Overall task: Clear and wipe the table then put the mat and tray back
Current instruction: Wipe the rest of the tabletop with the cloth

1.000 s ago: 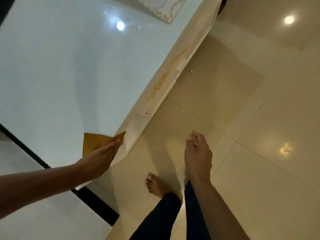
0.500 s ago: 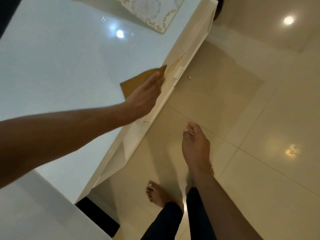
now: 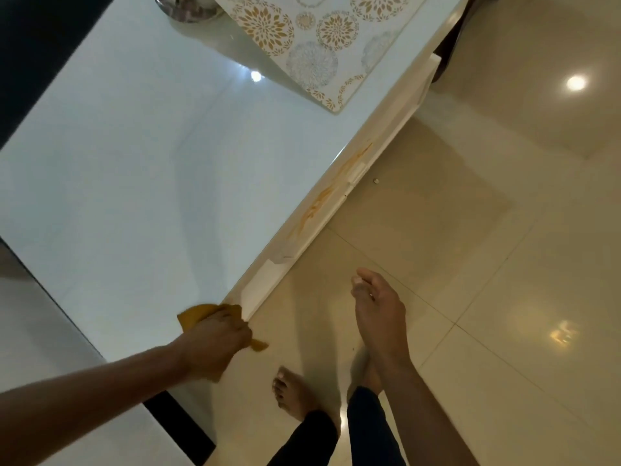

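1. The left hand (image 3: pixel 215 341) reaches in from the lower left and clutches a mustard-yellow cloth (image 3: pixel 198 316), fingers curled round it, at the near corner of the white glossy surface (image 3: pixel 134 183). Part of the cloth lies on the surface; one corner (image 3: pixel 258 345) hangs past the edge over the floor.
2. Beyond the cloth, at the far end of the surface, lies a white mat (image 3: pixel 319 45) printed with gold and grey flower rounds, its near corner close to the right edge.
3. Just left of the mat, at the top of the view, sits a metal tray or bowl (image 3: pixel 188 10), mostly cut off; which it is cannot be told.
4. Along the right edge of the surface, between the cloth and the mat, runs an orange-brown streak (image 3: pixel 332 190).
5. Right of the cloth, over the glossy beige floor (image 3: pixel 487 264), the right hand (image 3: pixel 378 307) hangs loose with fingers relaxed, holding nothing.
6. Below it show two bare feet (image 3: pixel 292 391) and dark trouser legs.
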